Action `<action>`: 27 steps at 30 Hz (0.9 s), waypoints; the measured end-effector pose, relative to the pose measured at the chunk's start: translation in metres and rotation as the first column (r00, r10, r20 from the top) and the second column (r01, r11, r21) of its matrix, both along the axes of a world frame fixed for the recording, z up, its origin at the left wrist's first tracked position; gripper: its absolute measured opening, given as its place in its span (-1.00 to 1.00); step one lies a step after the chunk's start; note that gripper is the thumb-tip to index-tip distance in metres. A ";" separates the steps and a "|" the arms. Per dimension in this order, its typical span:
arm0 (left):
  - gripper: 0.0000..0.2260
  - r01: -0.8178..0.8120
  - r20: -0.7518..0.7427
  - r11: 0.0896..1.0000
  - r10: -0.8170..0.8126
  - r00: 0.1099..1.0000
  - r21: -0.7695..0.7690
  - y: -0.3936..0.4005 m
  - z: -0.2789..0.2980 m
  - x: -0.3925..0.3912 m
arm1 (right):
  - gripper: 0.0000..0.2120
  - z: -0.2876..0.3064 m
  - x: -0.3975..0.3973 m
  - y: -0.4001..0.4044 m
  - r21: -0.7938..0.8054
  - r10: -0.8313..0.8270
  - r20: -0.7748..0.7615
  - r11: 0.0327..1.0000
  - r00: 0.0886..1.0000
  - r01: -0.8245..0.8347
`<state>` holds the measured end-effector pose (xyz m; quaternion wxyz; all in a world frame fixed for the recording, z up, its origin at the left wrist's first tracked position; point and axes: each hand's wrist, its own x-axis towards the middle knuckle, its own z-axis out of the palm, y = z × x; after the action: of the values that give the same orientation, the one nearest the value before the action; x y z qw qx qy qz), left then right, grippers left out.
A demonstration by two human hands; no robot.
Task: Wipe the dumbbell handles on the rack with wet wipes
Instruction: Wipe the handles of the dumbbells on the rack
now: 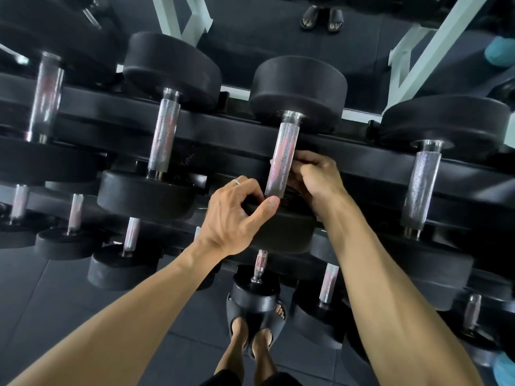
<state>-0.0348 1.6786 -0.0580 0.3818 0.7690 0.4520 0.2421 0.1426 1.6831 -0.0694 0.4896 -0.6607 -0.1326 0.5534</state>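
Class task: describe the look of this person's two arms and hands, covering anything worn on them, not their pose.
Both forearms are bare, with no sleeves, gloves, watch or wristband in view. The left hand wears a plain pale ring on one finger. The right hand shows no jewellery on its visible parts.

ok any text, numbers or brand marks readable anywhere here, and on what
None can be read.
The dumbbell heads show plain black rubber, no weight numbers visible.
The knurled handle under the right hand carries only reddish reflections, no lettering.
The rack rail shows no label.
The left hand wears a plain ring, no marking legible.
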 end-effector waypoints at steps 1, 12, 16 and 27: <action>-0.65 -0.001 0.000 1.000 0.001 1.000 -0.001 0.000 0.000 0.000 | -0.78 0.000 0.000 -0.005 0.013 0.024 -0.019 1.000 1.000 -0.024; -0.66 -0.009 0.003 1.000 0.009 1.000 -0.019 -0.001 0.000 0.000 | -0.47 0.001 0.007 -0.008 0.046 -0.034 -0.405 0.997 0.914 0.057; -0.65 -0.004 -0.007 1.000 0.004 1.000 -0.016 -0.001 0.000 0.000 | -0.47 0.006 0.015 0.011 0.054 -0.188 -0.422 0.971 0.887 0.232; -0.64 -0.005 -0.007 1.000 0.004 1.000 -0.019 -0.001 -0.001 0.000 | -0.37 0.009 0.014 0.010 0.029 -0.051 -0.359 0.997 0.932 0.065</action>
<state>-0.0343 1.6780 -0.0588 0.3869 0.7652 0.4573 0.2358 0.1569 1.6927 -0.0608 0.5347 -0.5424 -0.0326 0.6471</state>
